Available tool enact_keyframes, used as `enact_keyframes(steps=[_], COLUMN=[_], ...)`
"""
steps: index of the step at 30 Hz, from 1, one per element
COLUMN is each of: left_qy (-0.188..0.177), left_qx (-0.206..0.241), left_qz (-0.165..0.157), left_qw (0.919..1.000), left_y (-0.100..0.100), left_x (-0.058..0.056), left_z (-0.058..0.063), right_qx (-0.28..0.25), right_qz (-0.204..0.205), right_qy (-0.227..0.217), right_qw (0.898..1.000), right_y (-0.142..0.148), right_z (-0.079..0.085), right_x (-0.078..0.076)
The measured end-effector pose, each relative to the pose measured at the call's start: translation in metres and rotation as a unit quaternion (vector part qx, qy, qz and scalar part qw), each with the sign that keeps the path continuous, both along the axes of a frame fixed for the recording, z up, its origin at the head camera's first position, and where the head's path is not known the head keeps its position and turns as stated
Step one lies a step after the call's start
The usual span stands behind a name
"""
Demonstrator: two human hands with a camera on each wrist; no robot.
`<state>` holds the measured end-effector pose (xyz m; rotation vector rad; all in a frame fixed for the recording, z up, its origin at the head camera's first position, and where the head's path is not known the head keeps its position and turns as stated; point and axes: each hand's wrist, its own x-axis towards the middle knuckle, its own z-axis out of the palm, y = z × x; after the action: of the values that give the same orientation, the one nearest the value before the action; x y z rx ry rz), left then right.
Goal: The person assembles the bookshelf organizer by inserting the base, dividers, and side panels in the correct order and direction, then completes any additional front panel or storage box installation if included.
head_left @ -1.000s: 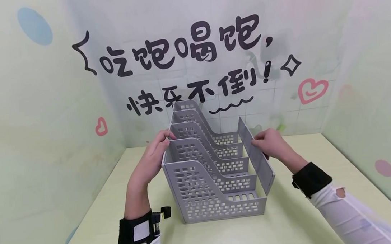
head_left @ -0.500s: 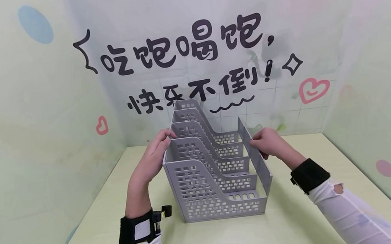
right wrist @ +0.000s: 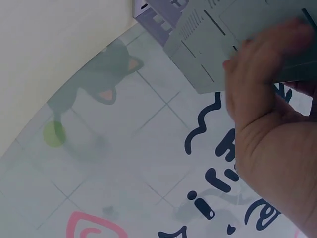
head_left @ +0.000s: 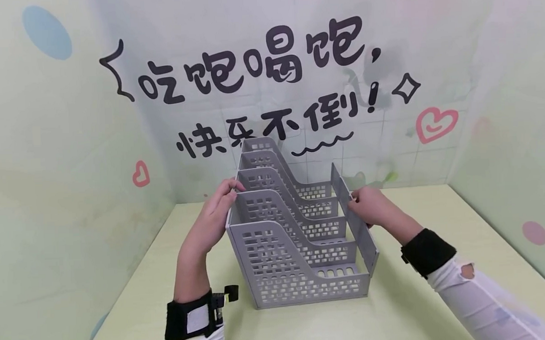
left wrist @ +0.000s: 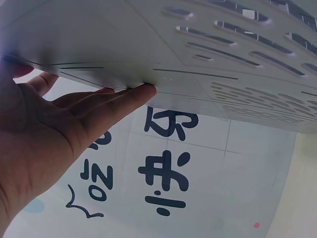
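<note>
A grey plastic file organizer [head_left: 302, 249] stands on the table, with several perforated, sloping dividers side by side. My left hand [head_left: 213, 212] grips the upper edge of its tall back panel [left wrist: 109, 34]; in the left wrist view, some fingers lie along that panel's outer face. On the low side, my right hand [head_left: 373, 206] holds a long, narrow grey front panel [head_left: 364, 232] between thumb and fingers. This panel stands upright along the divider ends, its near end close to the nearest side wall's corner. Whether it is seated there I cannot tell. My right fingers [right wrist: 257, 64] are partly blurred in the right wrist view.
The pale yellow table [head_left: 168, 273] extends around the organizer. Behind it rises a printed backdrop [head_left: 297, 104] with black lettering, and patterned walls flank both sides. Black straps [head_left: 428, 252] circle both wrists.
My right hand has shifted slightly left and down, bringing the front panel closer to the divider ends. The left hand and the organizer's body stay nearly still.
</note>
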<state>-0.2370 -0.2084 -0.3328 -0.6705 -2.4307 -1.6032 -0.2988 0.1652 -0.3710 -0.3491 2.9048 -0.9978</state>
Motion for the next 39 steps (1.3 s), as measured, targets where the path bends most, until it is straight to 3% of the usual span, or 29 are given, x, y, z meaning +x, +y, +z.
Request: enact_keyframes(steps=[6,11,14,26,39], left_qy=[0.002,0.008,0.009,-0.025,-0.027], left_qx=[0.004,0.005,0.002,0.0,0.0], left_qz=[-0.001,-0.008,-0.007,-0.028,-0.026], left_qw=[1.0,0.9999,0.9999,0.9993,0.9993], left_y=[-0.002,0.001,0.003,0.002,0.004], left_x=[0.0,-0.002,-0.004,0.0,0.001], left_z=[-0.001,0.0,0.001,0.002,0.002], right_qx=[0.013,0.012,0.039,0.017,0.01], right_qz=[0.025,0.049,0.05,0.037,0.011], right_qy=[0.029,-0.018,-0.016,-0.012,-0.005], right_qw=[0.999,0.999,0.998,0.999,1.0], right_y=[-0.014,-0.017,-0.016,-0.009,-0.01], right_z=[0.0,-0.005,-0.004,-0.006,-0.013], right_x=[-0.012,-0.019,-0.018,-0.022,-0.02])
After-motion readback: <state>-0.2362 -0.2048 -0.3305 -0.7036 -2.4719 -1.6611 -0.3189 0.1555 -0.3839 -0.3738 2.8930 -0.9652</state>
